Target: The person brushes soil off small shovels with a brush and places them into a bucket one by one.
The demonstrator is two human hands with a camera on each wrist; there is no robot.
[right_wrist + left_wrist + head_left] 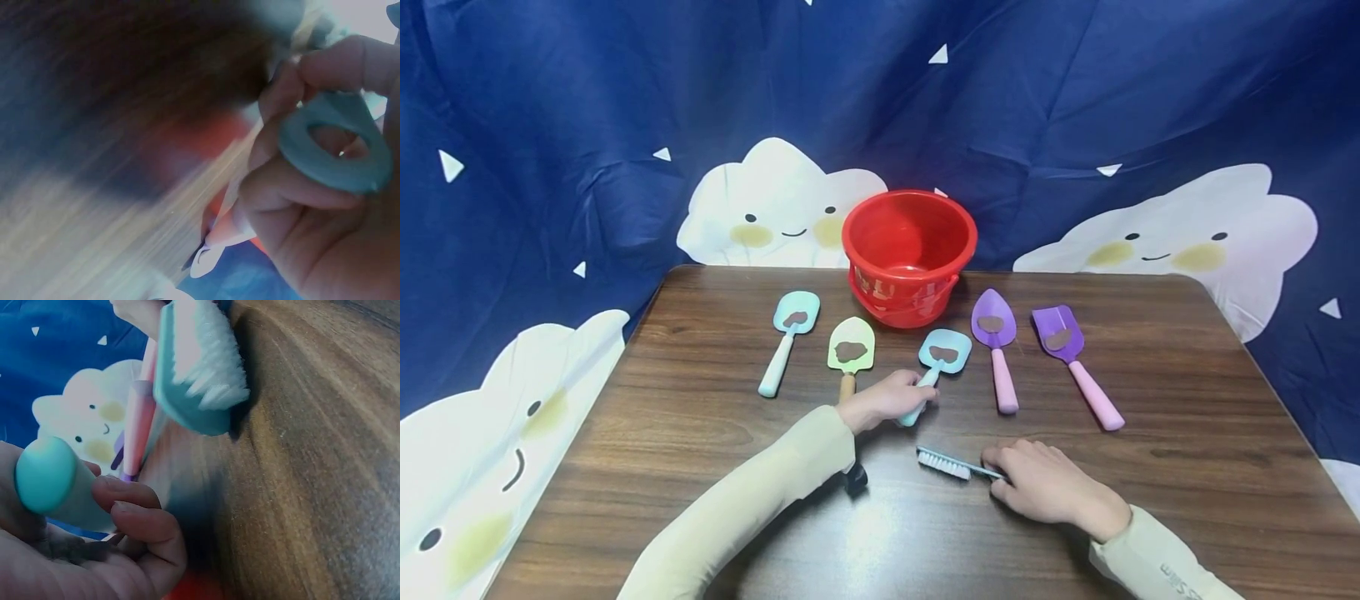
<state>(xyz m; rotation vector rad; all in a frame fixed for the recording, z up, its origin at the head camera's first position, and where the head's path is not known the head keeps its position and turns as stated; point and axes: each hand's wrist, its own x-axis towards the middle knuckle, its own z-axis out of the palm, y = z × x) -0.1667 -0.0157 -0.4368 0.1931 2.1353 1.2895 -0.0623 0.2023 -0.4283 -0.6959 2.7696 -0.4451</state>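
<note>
Gripping blue shovel (932, 374) by hndl w/ L hand (889, 397), btwn green shovel (852, 329) & pointed purple shovel (998, 339), nr red bucket (904, 304). R hand (1045, 483) holding white-bristled brush (945, 463); can't tell if touching table (1195, 475).

The wood-grained counter (700, 375) is streaked in browns. By its far edge, the round plastic bucket (898, 293) is glossy red. Brown blotches mark the light-blue square-bladed shovel (934, 371), the mint shovel (785, 342) toward the left edge, the tan-handled lime-green shovel (850, 367), and, toward the right edge, the pink-handled pointed purple shovel (996, 353) and pink-handled square purple shovel (1073, 357). The slim blue-green brush (953, 467) has white bristles.
</note>
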